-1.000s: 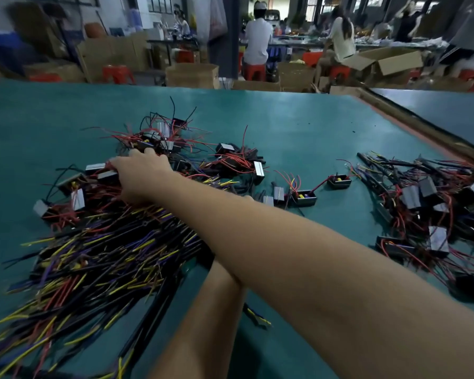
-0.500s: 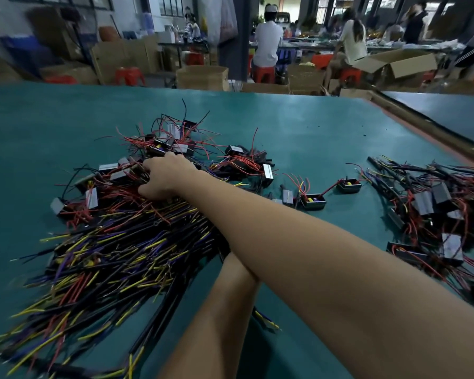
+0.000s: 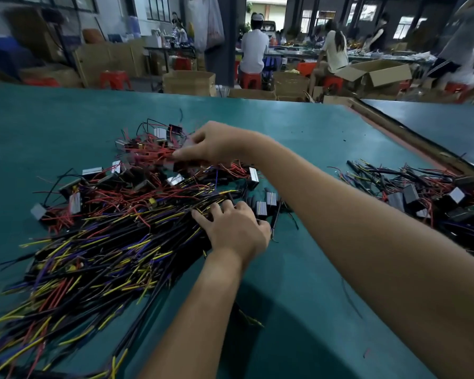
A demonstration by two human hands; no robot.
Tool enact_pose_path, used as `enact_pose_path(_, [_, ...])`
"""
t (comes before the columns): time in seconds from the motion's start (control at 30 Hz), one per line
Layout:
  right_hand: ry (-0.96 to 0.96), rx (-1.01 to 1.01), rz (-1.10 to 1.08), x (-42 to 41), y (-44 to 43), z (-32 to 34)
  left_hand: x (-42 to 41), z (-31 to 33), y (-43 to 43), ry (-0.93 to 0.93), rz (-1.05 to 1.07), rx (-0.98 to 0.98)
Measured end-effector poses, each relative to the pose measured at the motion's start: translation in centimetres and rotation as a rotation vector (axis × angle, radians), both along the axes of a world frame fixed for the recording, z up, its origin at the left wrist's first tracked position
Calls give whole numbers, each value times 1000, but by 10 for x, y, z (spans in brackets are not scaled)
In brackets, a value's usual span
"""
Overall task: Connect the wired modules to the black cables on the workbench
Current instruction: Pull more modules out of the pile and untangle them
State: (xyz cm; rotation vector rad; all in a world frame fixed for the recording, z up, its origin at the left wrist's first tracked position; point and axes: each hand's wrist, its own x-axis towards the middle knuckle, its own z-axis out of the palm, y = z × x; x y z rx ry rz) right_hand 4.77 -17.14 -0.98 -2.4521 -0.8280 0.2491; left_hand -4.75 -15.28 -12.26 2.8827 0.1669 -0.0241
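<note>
My right hand (image 3: pixel 213 144) above the module heap (image 3: pixel 137 181), fingers apparently pinching a blurred red-wired module (image 3: pixel 182 166), my left hand (image 3: pixel 236 228) resting on the black cables (image 3: pixel 107 242), fingers spread, green workbench (image 3: pixel 66 119) beneath.

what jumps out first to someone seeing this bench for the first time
The sprawling heap of black cables with yellow, purple and red tips fills the near left. Beyond it, the right hand pinches a red-wired module over the module pile, the left hand rests on the cable ends; another tangle lies far right.
</note>
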Motion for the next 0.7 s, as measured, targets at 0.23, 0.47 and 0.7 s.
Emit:
enact_pose_path(0.23, [191,532,-127,-36,-88,16,0,4,-4,-27,28,-120])
enact_pose_path(0.47, [287,389,-90,-70,-139,-37,4,9,-2,-247,176,-401])
enact_pose_path(0.7, [400,257,56,-77,-162,-33,8,11,3,-416,242,-801])
